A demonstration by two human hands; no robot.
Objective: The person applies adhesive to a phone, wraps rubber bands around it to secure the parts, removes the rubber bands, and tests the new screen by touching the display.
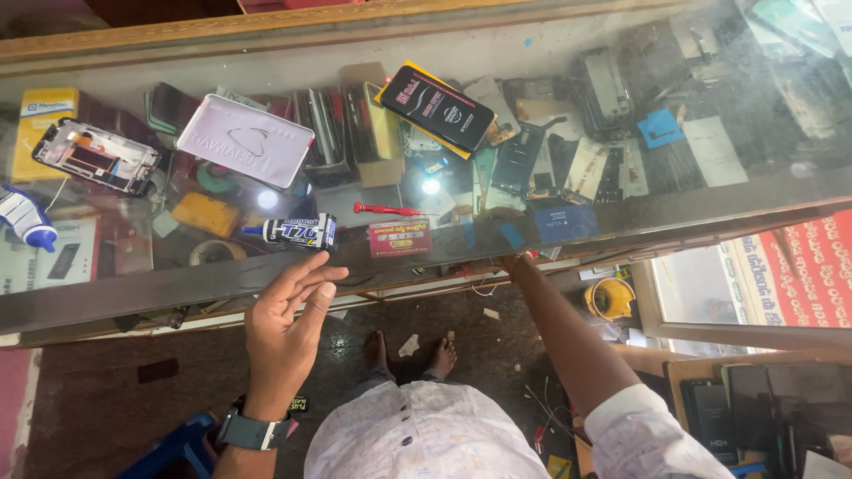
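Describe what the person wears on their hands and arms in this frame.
The left hand is bare, with a dark wristwatch on a grey-blue strap at the wrist. The right arm is bare up to a rolled pale patterned shirt sleeve; its hand is hidden under the counter.

right hand (513, 260) hidden under the glass counter (568, 232), blue-capped bottle (25, 222) cut by left edge, parts beneath glass blurred

Colours all over my bench

Glue tube (297, 231) near my fingers (312, 275) is black and white with a blue tip, screwdriver (387, 210) is red, little box (399, 239) pinkish-red, phone (436, 107) black, tray (245, 140) pale lilac.
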